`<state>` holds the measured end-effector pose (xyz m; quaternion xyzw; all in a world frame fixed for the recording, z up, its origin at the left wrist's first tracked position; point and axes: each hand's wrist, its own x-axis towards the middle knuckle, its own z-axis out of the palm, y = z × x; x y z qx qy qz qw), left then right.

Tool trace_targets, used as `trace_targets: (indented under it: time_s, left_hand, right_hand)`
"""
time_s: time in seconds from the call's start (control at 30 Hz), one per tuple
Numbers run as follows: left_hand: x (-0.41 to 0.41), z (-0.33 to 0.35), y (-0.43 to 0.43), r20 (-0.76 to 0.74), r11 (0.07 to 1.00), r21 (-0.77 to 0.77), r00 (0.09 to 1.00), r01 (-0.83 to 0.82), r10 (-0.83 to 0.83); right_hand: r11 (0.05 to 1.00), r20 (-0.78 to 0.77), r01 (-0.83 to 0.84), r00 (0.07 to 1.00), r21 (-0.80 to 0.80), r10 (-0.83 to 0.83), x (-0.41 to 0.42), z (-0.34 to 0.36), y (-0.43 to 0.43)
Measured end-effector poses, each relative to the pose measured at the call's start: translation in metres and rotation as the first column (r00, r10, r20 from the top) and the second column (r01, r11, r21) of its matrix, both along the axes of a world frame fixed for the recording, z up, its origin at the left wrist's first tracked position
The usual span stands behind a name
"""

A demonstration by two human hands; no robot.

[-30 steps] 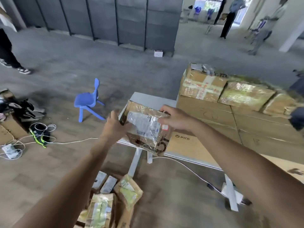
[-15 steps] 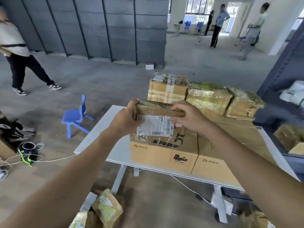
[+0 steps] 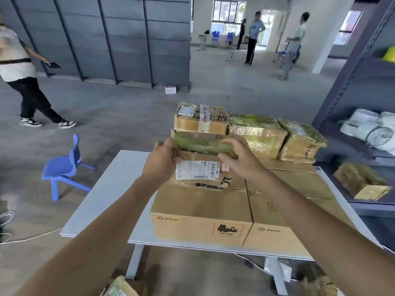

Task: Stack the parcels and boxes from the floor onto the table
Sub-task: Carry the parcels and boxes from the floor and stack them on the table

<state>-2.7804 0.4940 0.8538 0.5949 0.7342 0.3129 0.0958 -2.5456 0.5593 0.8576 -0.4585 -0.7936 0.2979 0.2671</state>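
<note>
Both hands hold a tape-wrapped brown parcel (image 3: 199,165) with a white shipping label on its near face. My left hand (image 3: 160,160) grips its left end and my right hand (image 3: 240,159) grips its right end, fingers curled over the top. The parcel's lower edge sits on, or just above, the left PICO carton (image 3: 198,212) on the white table (image 3: 106,193); I cannot tell which. Behind it, a row of three wrapped parcels (image 3: 256,133) lies on top of the cartons. A second PICO carton (image 3: 277,233) stands to the right.
A blue child's chair (image 3: 64,167) stands left of the table. More parcels (image 3: 119,288) lie on the floor by the table's near leg. A grey shelf rack (image 3: 350,86) with bags and a parcel is at the right. A person walks at far left; three others stand far off.
The parcel rose from beside the table's corner up over the left PICO carton and moved back toward the rear row. My view lifted and came closer to the table.
</note>
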Motion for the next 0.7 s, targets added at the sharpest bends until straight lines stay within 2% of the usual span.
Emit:
trace_targets:
  time_s: [0.1, 0.17, 0.2, 0.33, 0.43, 0.5, 0.6, 0.7]
  left_hand:
    - [-0.015, -0.002, 0.023, 0.009, 0.999, 0.003, 0.999, 0.035, -0.035]
    - [-0.024, -0.004, 0.039, 0.01, 0.998, 0.002, 0.998, 0.064, -0.064]
    - [-0.027, -0.006, 0.046, 0.005, 0.997, 0.008, 0.997, 0.082, -0.082]
    - [-0.042, -0.019, 0.073, 0.073, 0.985, 0.085, 0.985, 0.149, -0.155]
    - [-0.048, -0.029, 0.087, 0.2, 0.965, 0.19, 0.956, 0.179, -0.216]
    - [-0.051, -0.037, 0.094, 0.316, 0.968, 0.206, 0.927, 0.14, -0.201]
    - [-0.059, -0.048, 0.105, 0.531, 0.997, 0.075, 0.845, 0.022, -0.058]
    - [-0.067, -0.062, 0.112, 0.578, 0.988, -0.15, 0.815, 0.049, 0.047]
  right_hand:
    - [0.954, -0.007, 0.211, 0.976, -0.211, -0.217, -0.013, -0.001, 0.019]
    - [0.888, -0.003, 0.25, 0.962, -0.386, -0.272, -0.023, -0.003, 0.03]
    - [0.871, -0.014, 0.256, 0.958, -0.42, -0.288, -0.027, -0.006, 0.035]
    - [0.866, -0.079, 0.283, 0.936, -0.413, -0.344, -0.039, -0.021, 0.055]
    - [0.867, -0.095, 0.291, 0.93, -0.404, -0.356, -0.042, -0.029, 0.065]
    - [0.87, -0.103, 0.297, 0.926, -0.394, -0.363, -0.043, -0.032, 0.073]
    - [0.879, -0.122, 0.261, 0.935, -0.399, -0.333, -0.042, -0.037, 0.078]
    - [0.887, -0.004, 0.212, 0.972, -0.41, -0.234, -0.038, -0.047, 0.078]
